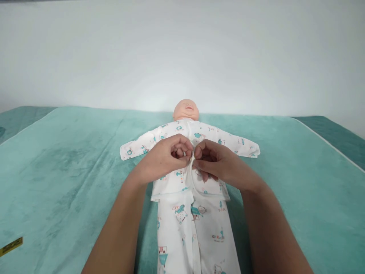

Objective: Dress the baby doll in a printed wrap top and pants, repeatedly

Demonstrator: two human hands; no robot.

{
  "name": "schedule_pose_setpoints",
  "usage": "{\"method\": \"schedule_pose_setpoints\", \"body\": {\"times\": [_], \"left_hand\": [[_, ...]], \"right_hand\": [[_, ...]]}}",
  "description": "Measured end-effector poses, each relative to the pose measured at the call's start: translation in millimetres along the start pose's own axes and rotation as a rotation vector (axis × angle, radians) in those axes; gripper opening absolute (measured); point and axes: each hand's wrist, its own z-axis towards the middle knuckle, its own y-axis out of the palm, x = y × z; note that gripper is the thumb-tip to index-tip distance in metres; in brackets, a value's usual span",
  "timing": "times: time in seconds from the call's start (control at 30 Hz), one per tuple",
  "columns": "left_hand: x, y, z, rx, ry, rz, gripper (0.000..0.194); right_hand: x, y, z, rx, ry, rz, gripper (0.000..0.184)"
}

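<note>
Green blanket [85, 171], doll's head [186, 110] near far edge; left hand [165, 157], right hand [221, 163] pinch shirt front [173, 184]; thin cloth could slip.

Soft, even light fills the place where I stand, brightest on the pale wall [182, 72] just behind the doll's head [186, 109] and duller toward the upper corners. Within the curl of the left hand [168, 158] and right hand [221, 161] it darkens, and dim shadow lies on the green cover [299, 171] beside the white clothes [211, 224]. Their small prints look soft; the outer edges seem stretched wide.
</note>
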Motion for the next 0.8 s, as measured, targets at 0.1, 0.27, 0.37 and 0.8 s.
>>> {"method": "schedule_pose_setpoints", "body": {"times": [0.1,0.27,0.37,0.8], "left_hand": [[1.4,-1.9,-0.5,-0.021,-0.005,0.000,0.016],[5.1,-5.9,-3.0,-0.067,-0.016,0.005,0.016],[5.4,-5.7,-3.7,-0.096,-0.030,0.060,0.021],[1.5,2.2,-0.5,-0.004,-0.003,0.110,0.025]], "right_hand": [[-0.1,-0.1,0.2,0.002,-0.001,-0.003,0.014],[-0.8,5.1,1.1,0.037,-0.017,0.011,0.017],[-0.7,8.6,2.2,0.074,-0.031,0.017,0.018],[-1.2,4.6,1.3,0.018,-0.042,0.003,0.019]]}}
